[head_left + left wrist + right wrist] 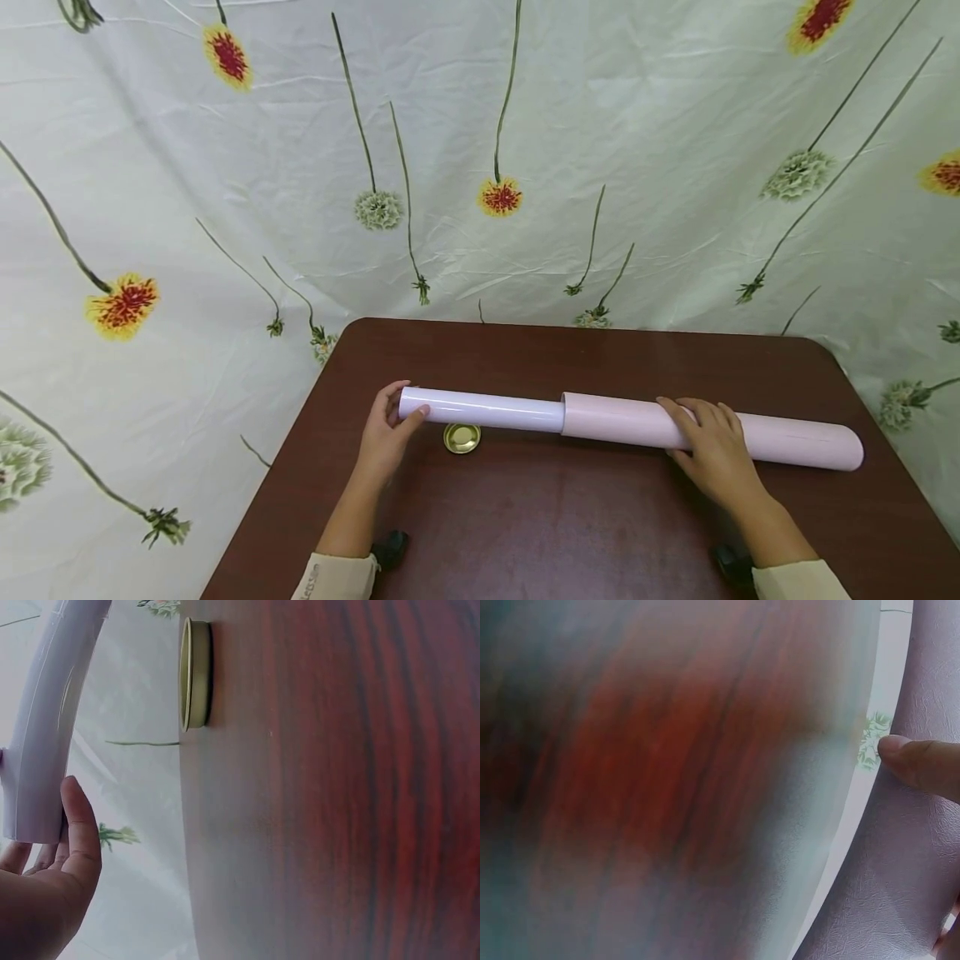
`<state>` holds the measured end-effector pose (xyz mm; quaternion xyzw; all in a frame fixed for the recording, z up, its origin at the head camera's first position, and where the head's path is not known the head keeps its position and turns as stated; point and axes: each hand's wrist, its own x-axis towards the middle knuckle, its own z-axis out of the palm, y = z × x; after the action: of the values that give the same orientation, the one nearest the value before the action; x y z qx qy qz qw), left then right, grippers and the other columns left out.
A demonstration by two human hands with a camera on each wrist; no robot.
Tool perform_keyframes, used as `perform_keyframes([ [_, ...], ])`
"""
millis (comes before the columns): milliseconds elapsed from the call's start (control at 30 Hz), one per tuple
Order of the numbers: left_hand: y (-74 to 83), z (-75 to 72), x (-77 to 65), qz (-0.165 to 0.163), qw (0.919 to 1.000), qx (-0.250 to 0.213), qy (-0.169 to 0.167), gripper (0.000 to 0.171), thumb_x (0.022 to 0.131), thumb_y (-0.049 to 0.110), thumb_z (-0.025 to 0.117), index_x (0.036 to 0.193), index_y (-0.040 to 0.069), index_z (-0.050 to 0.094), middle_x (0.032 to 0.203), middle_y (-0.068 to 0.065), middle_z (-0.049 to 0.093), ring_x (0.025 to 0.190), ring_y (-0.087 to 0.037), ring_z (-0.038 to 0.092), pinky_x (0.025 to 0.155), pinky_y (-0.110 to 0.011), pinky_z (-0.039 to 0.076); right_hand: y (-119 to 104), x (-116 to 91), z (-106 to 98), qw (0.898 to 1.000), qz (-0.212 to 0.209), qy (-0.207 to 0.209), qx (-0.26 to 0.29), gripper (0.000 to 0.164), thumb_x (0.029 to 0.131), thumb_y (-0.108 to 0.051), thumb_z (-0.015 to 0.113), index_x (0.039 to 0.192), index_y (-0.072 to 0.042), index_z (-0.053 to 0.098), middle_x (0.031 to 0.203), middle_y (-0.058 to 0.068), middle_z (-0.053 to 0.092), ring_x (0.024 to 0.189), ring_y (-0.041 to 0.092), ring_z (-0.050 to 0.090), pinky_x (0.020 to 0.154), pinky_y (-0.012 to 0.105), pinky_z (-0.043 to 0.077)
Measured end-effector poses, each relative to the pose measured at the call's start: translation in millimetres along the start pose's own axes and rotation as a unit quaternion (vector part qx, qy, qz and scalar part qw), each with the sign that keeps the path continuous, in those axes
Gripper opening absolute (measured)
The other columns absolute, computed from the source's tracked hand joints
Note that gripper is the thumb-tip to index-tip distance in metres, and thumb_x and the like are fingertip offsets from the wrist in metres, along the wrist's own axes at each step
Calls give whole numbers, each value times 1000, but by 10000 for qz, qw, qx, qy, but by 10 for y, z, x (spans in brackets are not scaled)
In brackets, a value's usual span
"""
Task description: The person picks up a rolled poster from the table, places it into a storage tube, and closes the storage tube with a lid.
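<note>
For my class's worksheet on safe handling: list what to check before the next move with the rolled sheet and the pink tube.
1. Left hand holds the free end of the rolled sheet: ok.
2. Right hand rests on top of the pink tube: ok.
3. Sheet partly inside the tube's open end, the two in line: ok.
4. Gold cap lies on the table, apart from the roll: ok.
5. Tube's far end near the table's right edge: ok, but close.
6. Whether that far end is capped: cannot tell.
</note>
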<state>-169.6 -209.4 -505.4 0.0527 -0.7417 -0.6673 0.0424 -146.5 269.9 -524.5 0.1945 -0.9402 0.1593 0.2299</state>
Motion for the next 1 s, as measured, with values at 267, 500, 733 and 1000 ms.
perform_keyframes([
  [267,10,-4,3,6,9999,-33,-125,54,96,3,65,145,5,43,149,-14,52,112,0,58,88,-21,55,1,4,-3,10000,40,9,-6,92,60,-6,94,142,-18,54,124,18,58,116,41,53,106,66,30],
  [500,13,3,-4,91,9998,-124,-122,49,99,4,61,145,2,45,148,-18,52,108,-1,60,89,-32,57,-11,6,-3,10000,59,16,42,91,61,-6,94,142,-18,54,124,19,58,117,41,53,106,66,29],
  [733,18,11,-11,18,9999,-101,-100,49,99,5,61,146,5,47,140,-13,50,104,-2,60,88,-32,57,-25,14,9,10000,47,39,47,91,61,-7,94,142,-18,54,124,19,58,116,41,53,105,66,30],
  [1000,26,6,-27,-138,9998,18,-169,49,98,5,62,146,10,51,135,-16,53,100,-3,62,91,-36,57,-48,23,10,10000,52,26,81,90,61,-7,94,142,-18,54,124,18,59,116,41,53,105,66,30],
])
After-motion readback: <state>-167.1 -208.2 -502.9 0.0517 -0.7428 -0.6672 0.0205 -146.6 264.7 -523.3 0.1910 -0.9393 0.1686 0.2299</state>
